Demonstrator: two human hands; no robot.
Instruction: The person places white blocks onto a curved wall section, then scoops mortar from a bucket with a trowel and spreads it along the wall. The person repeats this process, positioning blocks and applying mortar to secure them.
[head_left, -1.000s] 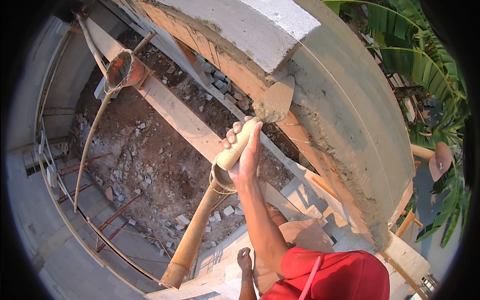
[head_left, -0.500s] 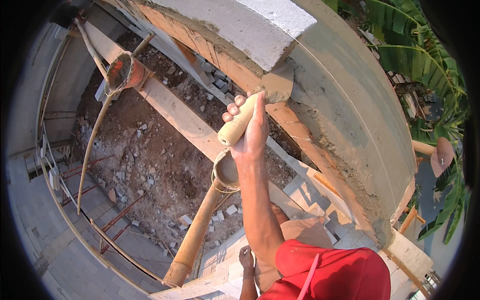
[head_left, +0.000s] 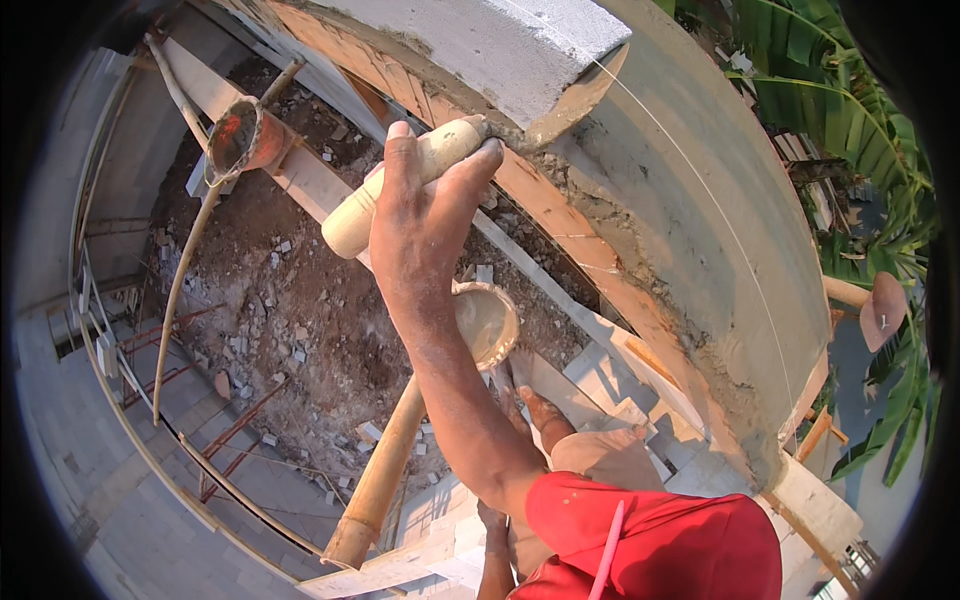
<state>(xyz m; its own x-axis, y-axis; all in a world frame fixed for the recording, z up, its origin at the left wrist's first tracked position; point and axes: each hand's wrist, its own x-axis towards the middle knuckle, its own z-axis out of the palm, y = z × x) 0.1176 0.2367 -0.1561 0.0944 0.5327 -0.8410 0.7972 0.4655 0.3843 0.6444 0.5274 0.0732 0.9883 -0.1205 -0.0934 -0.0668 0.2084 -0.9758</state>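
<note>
My right hand (head_left: 425, 215) is raised and shut on the pale wooden handle of a trowel (head_left: 400, 190). The trowel's mortar-smeared blade (head_left: 578, 92) lies against the lower edge of a grey concrete block (head_left: 480, 40), which sits on top of a curved plastered wall (head_left: 700, 240). Wet mortar lines the joint under the block. My left hand (head_left: 492, 525) hangs low beside my red shirt, mostly hidden, and its fingers are unclear.
A bamboo pole (head_left: 385, 470) with a hollow top stands just below my arm. An orange bucket (head_left: 240, 135) rests on a plank far below, above rubble-strewn ground (head_left: 300, 330). A thin string line (head_left: 730, 240) crosses the wall. Banana leaves (head_left: 850, 110) are at the right.
My right hand has lifted the trowel up and toward the block. The blade went from the wall's side to the block's lower edge.
</note>
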